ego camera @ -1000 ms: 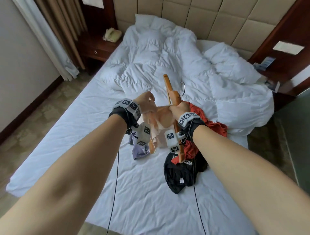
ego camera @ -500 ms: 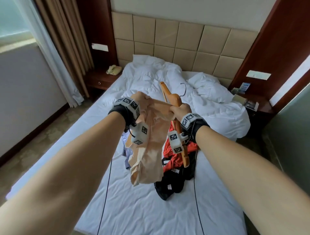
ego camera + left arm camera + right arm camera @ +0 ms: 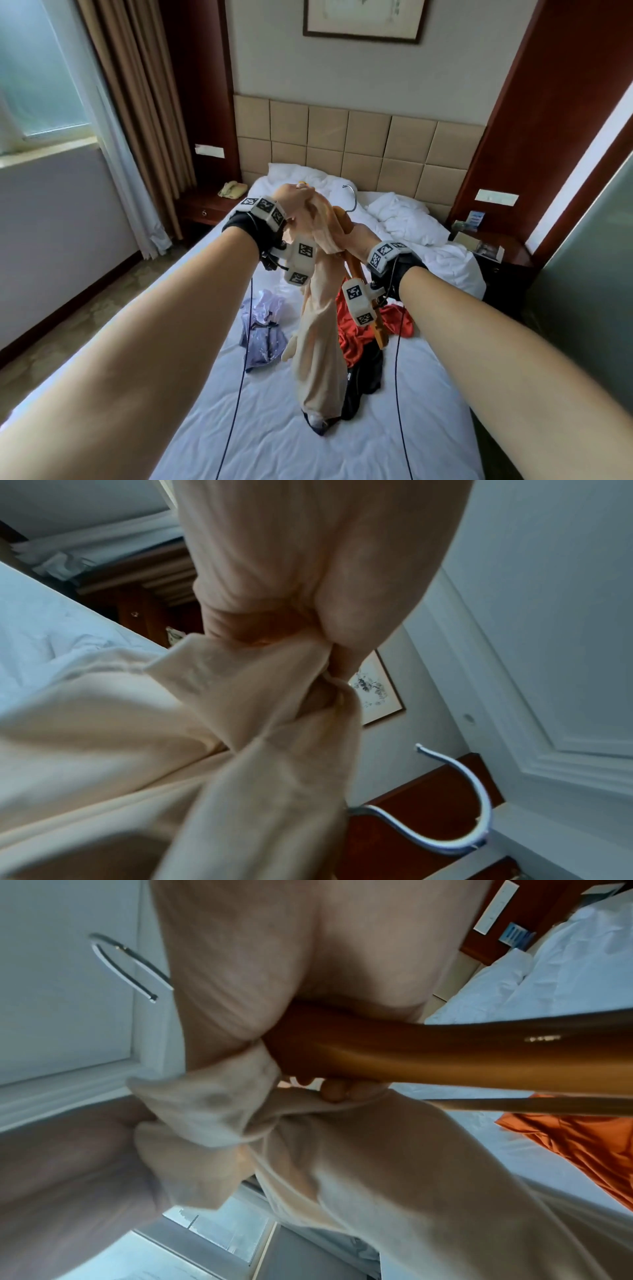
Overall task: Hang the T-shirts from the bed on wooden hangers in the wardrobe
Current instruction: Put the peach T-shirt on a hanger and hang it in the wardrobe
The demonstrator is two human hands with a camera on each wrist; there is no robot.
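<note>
right wrist alone shows fingers (image 3: pixel 334 1093) pinching shirt (image 3: pixel 359 1164) under hanger (image 3: pixel 445 1058).

No legible text anywhere. White lettering shows on the black T-shirt (image 3: pixel 359 380) on the bed, mostly hidden; one partial letter, perhaps "M", cannot be read with certainty.

T-shirt (image 3: pixel 320 346) in hand: pale peach, plain. Hanger (image 3: pixel 445 1056): glossy orange-brown wood, silver metal hook (image 3: pixel 472 799). On the white bed sheet (image 3: pixel 274 442): one rust-red garment (image 3: pixel 349 339), one black garment (image 3: pixel 366 373) with white lettering, one lilac garment (image 3: pixel 263 329). Headboard (image 3: pixel 359 144): beige square panels. Curtains (image 3: pixel 137 96): brown. Wristbands (image 3: pixel 250 226): black, carrying white blocks with black-and-white square markers.
</note>
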